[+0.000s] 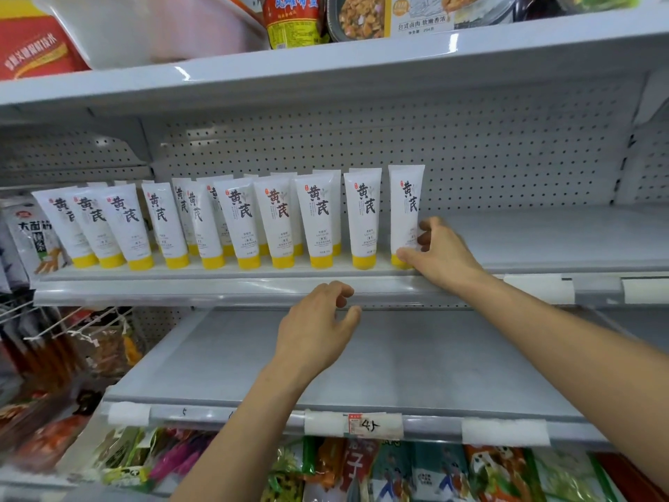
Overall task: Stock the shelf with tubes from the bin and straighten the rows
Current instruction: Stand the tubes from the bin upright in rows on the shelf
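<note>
Several white tubes with yellow caps and black lettering stand cap-down in rows on the middle shelf [525,244], filling its left and centre. My right hand [440,253] grips the rightmost tube [404,208] near its lower end, thumb at the cap. The neighbouring tube [363,217] stands a small gap to its left. My left hand [316,327] hovers below the shelf's front edge with fingers loosely curled, holding nothing. No bin is in view.
The right half of the middle shelf is bare. The grey shelf below [416,360] holds nothing. Snack packets [34,237] stand left of the tubes. Packaged food [291,21] sits on the top shelf, colourful bags [416,472] fill the bottom one.
</note>
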Tool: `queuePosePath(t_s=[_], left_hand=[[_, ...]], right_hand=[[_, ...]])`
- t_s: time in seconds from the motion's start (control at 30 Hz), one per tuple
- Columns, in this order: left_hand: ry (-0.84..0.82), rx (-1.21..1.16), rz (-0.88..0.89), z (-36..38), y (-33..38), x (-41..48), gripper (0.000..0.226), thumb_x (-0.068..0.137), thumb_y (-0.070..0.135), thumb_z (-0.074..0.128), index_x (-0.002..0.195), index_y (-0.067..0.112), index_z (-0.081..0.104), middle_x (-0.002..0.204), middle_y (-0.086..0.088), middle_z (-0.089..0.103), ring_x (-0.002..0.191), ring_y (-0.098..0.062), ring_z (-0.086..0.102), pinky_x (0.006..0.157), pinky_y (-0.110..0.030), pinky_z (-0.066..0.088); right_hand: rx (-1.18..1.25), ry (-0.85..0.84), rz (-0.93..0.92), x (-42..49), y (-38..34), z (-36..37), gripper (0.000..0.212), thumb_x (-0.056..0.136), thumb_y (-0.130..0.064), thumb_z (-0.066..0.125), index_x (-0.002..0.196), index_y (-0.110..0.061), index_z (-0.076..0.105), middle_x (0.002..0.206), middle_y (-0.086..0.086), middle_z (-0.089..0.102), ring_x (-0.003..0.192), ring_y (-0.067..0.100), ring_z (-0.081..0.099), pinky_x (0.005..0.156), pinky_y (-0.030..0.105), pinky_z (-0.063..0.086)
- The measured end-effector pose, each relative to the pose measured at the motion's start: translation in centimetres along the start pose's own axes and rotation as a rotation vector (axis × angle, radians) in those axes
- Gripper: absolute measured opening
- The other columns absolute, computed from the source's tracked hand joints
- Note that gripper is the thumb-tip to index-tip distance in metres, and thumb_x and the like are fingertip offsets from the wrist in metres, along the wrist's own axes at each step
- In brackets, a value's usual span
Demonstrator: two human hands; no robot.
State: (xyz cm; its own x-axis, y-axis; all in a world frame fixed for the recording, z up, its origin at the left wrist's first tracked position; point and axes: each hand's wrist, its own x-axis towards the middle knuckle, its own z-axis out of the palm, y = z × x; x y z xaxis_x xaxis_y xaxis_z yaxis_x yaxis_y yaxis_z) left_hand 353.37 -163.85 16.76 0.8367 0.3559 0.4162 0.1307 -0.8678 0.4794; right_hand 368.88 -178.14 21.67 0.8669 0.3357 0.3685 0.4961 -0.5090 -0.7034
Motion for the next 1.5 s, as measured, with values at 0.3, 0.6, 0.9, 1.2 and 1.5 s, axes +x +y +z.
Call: queuePosePath(t_s=[0.3, 0.6, 0.9, 1.2, 1.5], left_hand=[[0.023, -0.092, -0.031, 1.5, -1.3, -3.1, 0.026, 0.095, 0.034, 0.054, 0.12, 0.027, 0.058, 0.098, 0.017, 0.06, 0.087, -0.005, 0.057, 0.08, -0.033, 0.052], [-0.07, -0.147, -0.295, 3.8, -9.2, -11.2, 0.027, 0.093, 0.03, 0.058, 0.119, 0.023, 0.06, 0.093, 0.015, 0.063, 0.08, -0.002, 0.058, 0.076, -0.025, 0.048], [-0.104, -0.302, -0.748, 2.6, -25.4, -20.6, 0.025, 0.084, 0.036, 0.058, 0.106, 0.026, 0.063, 0.082, 0.012, 0.067, 0.08, -0.009, 0.065, 0.079, -0.026, 0.051], [-0.326, -0.198, -1.166, 2.5, -50.8, -26.6, 0.022, 0.09, 0.022, 0.062, 0.109, 0.011, 0.064, 0.111, -0.015, 0.067, 0.107, -0.032, 0.063, 0.091, -0.037, 0.05], [-0.681, 0.025, -1.211, 9.0, -63.9, -31.1, 0.067, 0.092, 0.035, 0.058, 0.144, 0.005, 0.028, 0.142, -0.019, 0.039, 0.129, -0.038, 0.042, 0.107, -0.042, 0.035]], right_hand=[[-0.309, 0.1, -0.454, -7.4, 2.7, 0.8, 0.027, 0.087, -0.021, 0.061, 0.113, -0.018, 0.055, 0.112, -0.001, 0.057, 0.104, 0.019, 0.053, 0.082, 0.034, 0.042], [-0.343, -0.311, -0.519, -12.1, 3.5, 9.2, 0.027, 0.093, -0.032, 0.054, 0.12, -0.027, 0.053, 0.121, -0.008, 0.052, 0.111, 0.012, 0.049, 0.085, 0.028, 0.038], [-0.31, -0.833, -0.524, -17.4, -1.0, 27.8, 0.029, 0.092, -0.033, 0.053, 0.12, -0.026, 0.054, 0.124, -0.006, 0.054, 0.113, 0.015, 0.053, 0.088, 0.033, 0.047], [-0.103, -1.218, -0.103, -24.1, -4.1, 52.3, 0.01, 0.086, -0.023, 0.063, 0.094, -0.022, 0.057, 0.087, -0.007, 0.059, 0.087, 0.016, 0.06, 0.08, 0.031, 0.05], [-0.167, -1.363, 0.412, -33.3, 1.9, 70.0, 0.019, 0.083, -0.021, 0.064, 0.072, -0.02, 0.048, 0.078, 0.002, 0.055, 0.073, 0.02, 0.054, 0.066, 0.029, 0.041]])
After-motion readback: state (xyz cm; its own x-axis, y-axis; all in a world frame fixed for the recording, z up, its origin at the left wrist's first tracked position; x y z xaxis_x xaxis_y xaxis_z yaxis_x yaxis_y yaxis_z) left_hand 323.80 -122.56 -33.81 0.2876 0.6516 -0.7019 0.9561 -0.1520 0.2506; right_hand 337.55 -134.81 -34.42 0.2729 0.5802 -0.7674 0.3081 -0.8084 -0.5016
